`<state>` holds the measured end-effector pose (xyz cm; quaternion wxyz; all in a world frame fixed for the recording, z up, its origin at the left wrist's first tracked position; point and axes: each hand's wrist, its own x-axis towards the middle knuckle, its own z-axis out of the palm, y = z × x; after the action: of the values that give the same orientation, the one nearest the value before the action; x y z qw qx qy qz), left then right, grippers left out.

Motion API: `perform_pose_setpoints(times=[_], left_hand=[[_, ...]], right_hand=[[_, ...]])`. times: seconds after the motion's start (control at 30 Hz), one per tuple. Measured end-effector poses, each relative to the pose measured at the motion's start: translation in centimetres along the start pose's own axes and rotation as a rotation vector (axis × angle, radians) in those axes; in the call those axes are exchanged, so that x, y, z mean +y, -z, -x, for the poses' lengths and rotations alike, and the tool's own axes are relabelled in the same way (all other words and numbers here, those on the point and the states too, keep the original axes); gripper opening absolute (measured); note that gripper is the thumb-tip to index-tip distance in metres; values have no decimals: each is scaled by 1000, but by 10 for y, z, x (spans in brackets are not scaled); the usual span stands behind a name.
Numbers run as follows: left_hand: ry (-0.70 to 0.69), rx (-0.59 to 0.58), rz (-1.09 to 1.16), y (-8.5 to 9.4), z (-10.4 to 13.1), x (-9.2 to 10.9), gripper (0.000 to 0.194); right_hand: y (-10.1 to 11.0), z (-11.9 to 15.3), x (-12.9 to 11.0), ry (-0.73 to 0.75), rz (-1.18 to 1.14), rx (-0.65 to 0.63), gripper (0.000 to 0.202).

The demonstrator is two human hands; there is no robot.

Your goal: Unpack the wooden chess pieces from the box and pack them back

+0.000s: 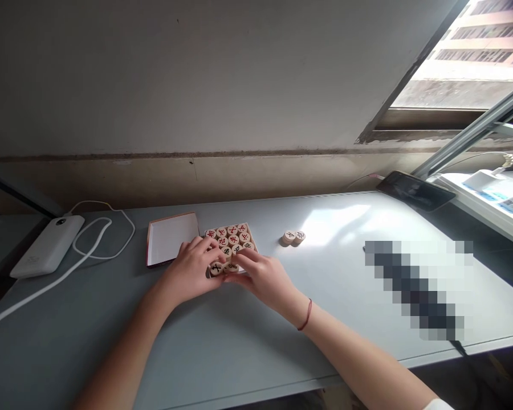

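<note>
A small box full of round wooden pieces with red and black characters stands on the grey table. My left hand grips the box's left side, its fingers curled over the edge and onto the pieces. At the front right corner, my right hand has its fingers pinched on a round piece in the front row, the thumb along the box's front edge. Just left of the box lies an open lid, white inside. Two short stacks of pieces stand side by side to the right.
A white power bank with a white cable is at the left. A phone leans at the back right corner. Something dark and pixelated lies on the right of the table. A wall runs along the back.
</note>
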<state>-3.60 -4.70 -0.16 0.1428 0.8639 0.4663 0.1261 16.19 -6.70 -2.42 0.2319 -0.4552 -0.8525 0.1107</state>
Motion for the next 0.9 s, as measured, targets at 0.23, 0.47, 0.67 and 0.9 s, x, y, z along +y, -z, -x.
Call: perform_pose_setpoints(times=[0.23, 0.47, 0.67, 0.9], left_hand=[[0, -38, -11, 3, 0, -2, 14], [3, -35, 9, 3, 0, -2, 14], [6, -12, 22, 1, 0, 1, 21], [-73, 34, -51, -10, -2, 9, 30]], right_hand=[[7, 3, -4, -12, -6, -51, 24], [6, 3, -5, -26, -47, -81, 22], [21, 1, 9, -66, -145, -65, 24], [44, 3, 64, -416, 174, -50, 40]])
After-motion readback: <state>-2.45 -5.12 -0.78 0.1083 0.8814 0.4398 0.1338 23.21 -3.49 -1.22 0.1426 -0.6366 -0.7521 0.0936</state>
